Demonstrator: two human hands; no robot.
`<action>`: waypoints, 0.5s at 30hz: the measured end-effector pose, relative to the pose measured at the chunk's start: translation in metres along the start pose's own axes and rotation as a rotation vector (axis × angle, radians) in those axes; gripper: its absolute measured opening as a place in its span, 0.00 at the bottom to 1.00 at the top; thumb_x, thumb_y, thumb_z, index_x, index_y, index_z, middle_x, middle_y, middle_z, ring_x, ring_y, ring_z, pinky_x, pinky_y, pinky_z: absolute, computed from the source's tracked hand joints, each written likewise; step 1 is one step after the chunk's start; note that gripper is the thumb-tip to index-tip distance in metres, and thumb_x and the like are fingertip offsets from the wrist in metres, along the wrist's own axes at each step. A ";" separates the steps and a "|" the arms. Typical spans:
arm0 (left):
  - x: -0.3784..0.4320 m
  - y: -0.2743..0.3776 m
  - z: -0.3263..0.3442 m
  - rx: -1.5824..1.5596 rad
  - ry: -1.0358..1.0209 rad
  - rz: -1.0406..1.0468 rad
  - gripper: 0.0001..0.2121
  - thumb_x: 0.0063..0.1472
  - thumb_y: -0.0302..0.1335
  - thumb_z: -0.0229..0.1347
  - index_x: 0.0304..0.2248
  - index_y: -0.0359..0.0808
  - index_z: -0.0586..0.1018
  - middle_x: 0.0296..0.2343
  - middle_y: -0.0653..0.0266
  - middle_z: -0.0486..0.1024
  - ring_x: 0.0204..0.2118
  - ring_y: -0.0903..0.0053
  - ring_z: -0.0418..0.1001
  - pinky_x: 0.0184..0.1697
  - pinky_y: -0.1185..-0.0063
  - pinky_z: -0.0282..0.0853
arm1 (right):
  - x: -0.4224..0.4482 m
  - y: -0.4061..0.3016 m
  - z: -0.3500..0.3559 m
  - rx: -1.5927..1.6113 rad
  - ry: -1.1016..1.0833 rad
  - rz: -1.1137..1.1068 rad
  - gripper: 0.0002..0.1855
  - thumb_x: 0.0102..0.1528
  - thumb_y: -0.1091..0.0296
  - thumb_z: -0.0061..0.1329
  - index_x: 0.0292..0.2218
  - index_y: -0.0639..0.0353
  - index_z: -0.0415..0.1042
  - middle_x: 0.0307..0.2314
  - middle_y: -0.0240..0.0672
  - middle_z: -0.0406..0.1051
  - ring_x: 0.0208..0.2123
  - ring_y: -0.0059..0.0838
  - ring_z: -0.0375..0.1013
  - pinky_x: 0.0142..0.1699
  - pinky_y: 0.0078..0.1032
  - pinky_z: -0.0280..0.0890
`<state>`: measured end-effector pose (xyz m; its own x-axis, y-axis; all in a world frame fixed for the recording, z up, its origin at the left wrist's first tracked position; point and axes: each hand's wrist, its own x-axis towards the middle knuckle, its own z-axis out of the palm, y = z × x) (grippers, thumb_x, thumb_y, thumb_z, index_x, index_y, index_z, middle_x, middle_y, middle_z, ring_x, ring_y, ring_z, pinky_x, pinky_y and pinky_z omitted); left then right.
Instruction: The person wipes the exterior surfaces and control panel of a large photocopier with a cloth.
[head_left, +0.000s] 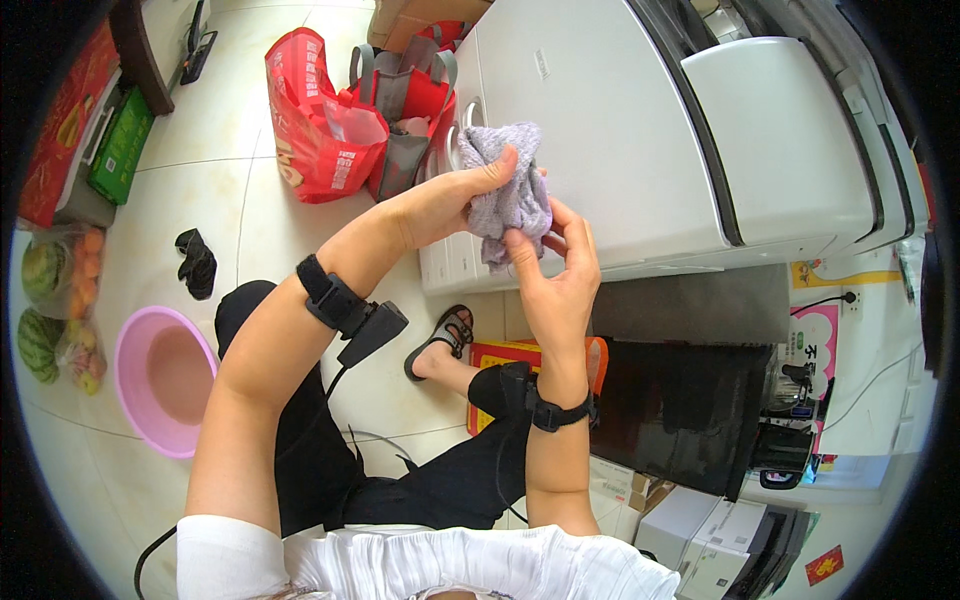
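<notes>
A crumpled lilac-grey cloth (514, 196), knitted or terry in look, is bunched between both hands. My left hand (454, 199) grips it from the side, with the thumb laid across the top and the other fingers hidden behind. At its lower end, my right hand (561, 279) pinches the cloth between thumb and fingers. Just beyond the hands is the broad white panel of an appliance (592, 127), seemingly a refrigerator. Whether the cloth touches that panel cannot be told. Black straps with cabled devices circle both forearms.
On the tiled floor at left stand a pink basin (129, 379) of cloudy water, a black crumpled cloth (197, 264) and bagged fruit (84, 270). Red bags (322, 124) lean near the appliance. A dark glossy cabinet (675, 412) and a white printer-like machine (712, 536) are at right.
</notes>
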<state>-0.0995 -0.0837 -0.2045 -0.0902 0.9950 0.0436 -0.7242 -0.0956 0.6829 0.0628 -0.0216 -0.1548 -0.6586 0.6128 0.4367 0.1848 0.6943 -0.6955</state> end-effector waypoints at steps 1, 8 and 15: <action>0.001 -0.001 -0.001 0.001 0.004 -0.002 0.29 0.65 0.48 0.49 0.56 0.35 0.66 0.49 0.62 0.71 0.51 0.75 0.70 0.56 0.72 0.64 | 0.000 0.002 0.001 -0.011 -0.053 0.032 0.19 0.55 0.69 0.54 0.47 0.64 0.69 0.38 0.40 0.72 0.39 0.29 0.73 0.45 0.27 0.68; 0.003 0.004 -0.005 0.084 0.250 0.171 0.29 0.65 0.37 0.52 0.62 0.40 0.58 0.51 0.63 0.68 0.52 0.78 0.68 0.53 0.78 0.68 | 0.003 0.015 -0.004 0.860 0.211 0.446 0.14 0.64 0.67 0.41 0.48 0.62 0.67 0.41 0.33 0.70 0.42 0.23 0.70 0.47 0.23 0.65; -0.008 0.019 -0.013 0.132 -0.016 0.175 0.32 0.66 0.46 0.48 0.62 0.38 0.57 0.54 0.63 0.65 0.55 0.78 0.65 0.56 0.77 0.65 | 0.026 0.011 0.005 1.026 0.139 0.469 0.17 0.65 0.64 0.40 0.52 0.62 0.63 0.46 0.37 0.68 0.47 0.27 0.69 0.53 0.28 0.64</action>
<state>-0.1214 -0.0936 -0.2010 -0.1949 0.9641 0.1804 -0.6024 -0.2628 0.7537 0.0443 -0.0002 -0.1542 -0.5834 0.8118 0.0252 -0.3350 -0.2123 -0.9180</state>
